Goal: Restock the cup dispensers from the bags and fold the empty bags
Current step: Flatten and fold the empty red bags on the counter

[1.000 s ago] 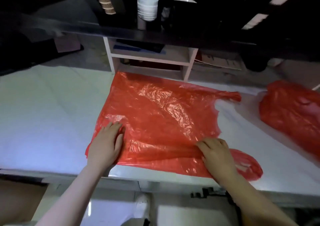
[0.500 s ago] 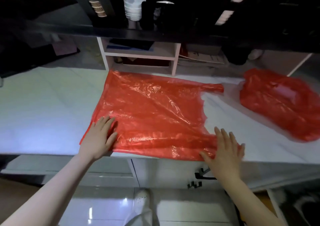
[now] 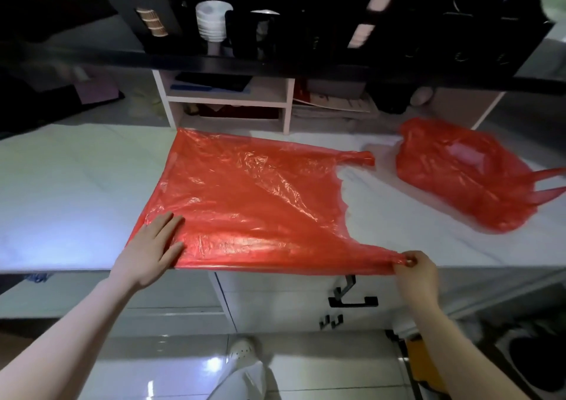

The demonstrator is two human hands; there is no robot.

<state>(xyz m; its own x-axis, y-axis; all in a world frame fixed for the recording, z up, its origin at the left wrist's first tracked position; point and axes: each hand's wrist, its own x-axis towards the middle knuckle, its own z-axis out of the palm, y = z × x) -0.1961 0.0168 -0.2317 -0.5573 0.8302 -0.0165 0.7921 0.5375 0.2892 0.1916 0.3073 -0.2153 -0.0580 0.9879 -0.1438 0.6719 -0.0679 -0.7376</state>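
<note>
The left hand (image 3: pixel 150 248) presses flat on the red bag (image 3: pixel 245 197) at the table (image 3: pixel 61 185) front edge while the right hand (image 3: pixel 415 272) pinches its handle (image 3: pixel 386 257) taut for folding.

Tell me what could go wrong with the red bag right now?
The right hand pinches the near handle taut while the left hand presses the red bag flat, so the thin plastic might stretch or tear. The bag's front edge lies along the rim of the counter, so it could slip off.
</note>
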